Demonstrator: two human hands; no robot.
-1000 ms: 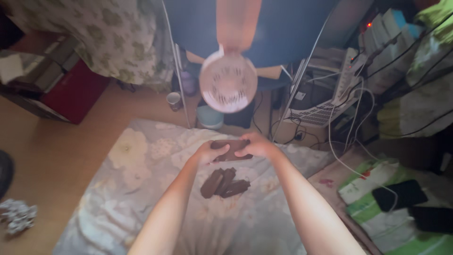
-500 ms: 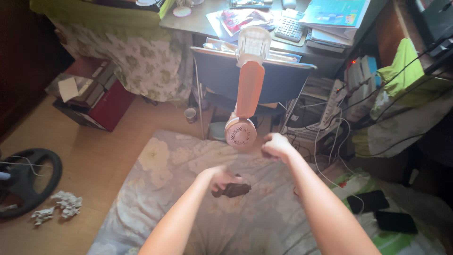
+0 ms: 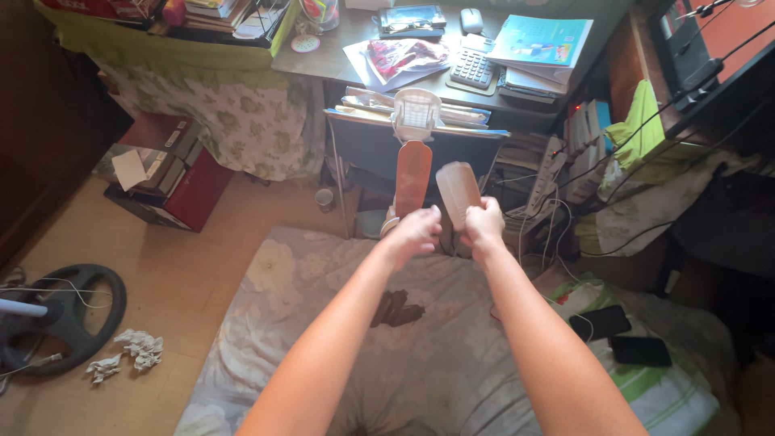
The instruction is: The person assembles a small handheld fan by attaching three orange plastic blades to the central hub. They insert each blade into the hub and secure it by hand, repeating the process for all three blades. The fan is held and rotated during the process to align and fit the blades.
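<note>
My left hand is raised in front of me and closed around the lower end of a small fan with an orange-pink stem and a white grille head. Close beside it, my right hand grips a pale oval piece that stands upright next to the fan's stem. Below my arms, several dark brown flat pieces lie together on the floral bedsheet; neither hand touches them.
A blue chair and a cluttered desk with a keypad and books stand behind the fan. A power strip with cables is at right. Two black phones lie on striped cloth. A steering wheel and crumpled paper lie on the floor at left.
Both hands left the dark pieces on the bed and rose to the fan. The left hand took hold of its lower end, and the right hand now holds the pale oval piece.
</note>
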